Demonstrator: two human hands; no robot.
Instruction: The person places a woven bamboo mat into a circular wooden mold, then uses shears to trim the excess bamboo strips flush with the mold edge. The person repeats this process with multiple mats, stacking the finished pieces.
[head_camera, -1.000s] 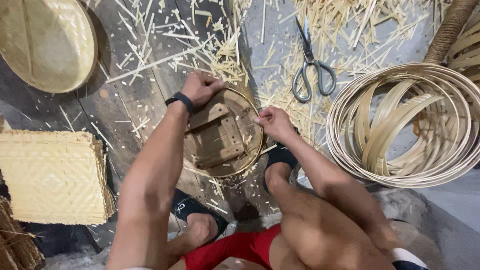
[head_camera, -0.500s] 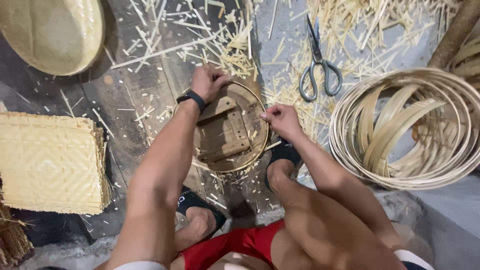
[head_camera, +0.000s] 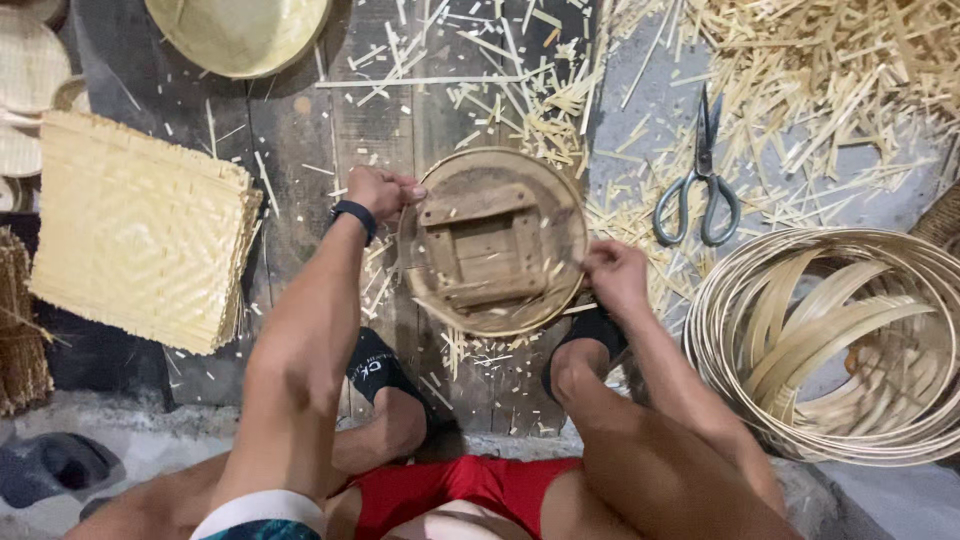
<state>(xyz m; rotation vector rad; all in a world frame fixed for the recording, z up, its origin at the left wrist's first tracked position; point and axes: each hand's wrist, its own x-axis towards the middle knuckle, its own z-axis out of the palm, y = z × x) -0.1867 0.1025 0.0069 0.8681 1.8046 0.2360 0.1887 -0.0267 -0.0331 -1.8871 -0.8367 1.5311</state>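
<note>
A round wooden form (head_camera: 492, 243) with a thin bamboo strip bent around its rim lies on the dark plank floor between my feet. My left hand (head_camera: 383, 190), a black band on its wrist, pinches the hoop at the form's upper left edge. My right hand (head_camera: 614, 272) grips the strip at the right edge. Small wooden blocks are fixed across the middle of the form.
Grey-handled scissors (head_camera: 702, 178) lie to the upper right among bamboo offcuts (head_camera: 820, 90). A coil of bamboo hoops (head_camera: 835, 340) sits at the right. A stack of woven mats (head_camera: 140, 230) lies at the left, a round woven tray (head_camera: 240, 30) at the top. Black sandals (head_camera: 380, 372) are on my feet.
The view has shifted, so everything sits lower and further right in the picture. My left hand slid from the form's top to its upper left edge. My right hand stays on the right rim.
</note>
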